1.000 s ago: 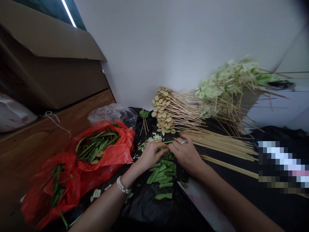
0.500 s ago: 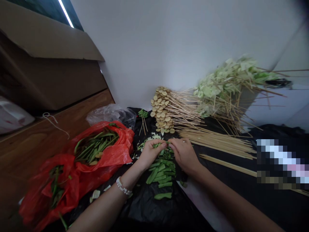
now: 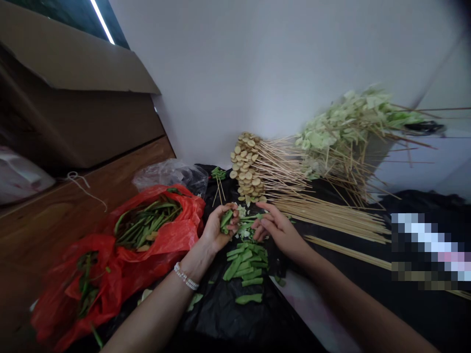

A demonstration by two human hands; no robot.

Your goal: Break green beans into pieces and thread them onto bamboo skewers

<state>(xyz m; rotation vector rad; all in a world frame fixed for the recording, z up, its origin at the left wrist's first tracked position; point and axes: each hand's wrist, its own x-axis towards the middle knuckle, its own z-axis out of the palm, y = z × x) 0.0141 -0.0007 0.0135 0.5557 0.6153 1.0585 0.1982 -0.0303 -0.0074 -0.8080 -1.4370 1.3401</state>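
My left hand (image 3: 220, 226), palm turned up, has its fingers curled round several cut green bean pieces (image 3: 225, 221). Over to the right, my right hand (image 3: 274, 226) hovers near whole green beans (image 3: 250, 219). Its index finger is stretched out and the others are loosely bent, with nothing visible between them. Just below both hands, flat cut bean pieces (image 3: 246, 264) lie in a rough column on black plastic sheeting (image 3: 221, 318). Pale shreds (image 3: 243, 212) are scattered between the hands, partly covered by the fingers.
Left stands a red plastic bag (image 3: 165, 235) of long green beans, with a clear bag (image 3: 171, 174) behind. Skewered potato slices (image 3: 247, 166), skewered cabbage (image 3: 342, 117) and bare bamboo skewers (image 3: 331, 218) lie ahead and right. A few green skewers (image 3: 218, 173) lie behind. A cardboard box (image 3: 84, 117) stands far left.
My hands have parted from where their fingertips met over the beans. The left turned palm up with bean pieces in it; the right moved slightly right and its fingers spread.
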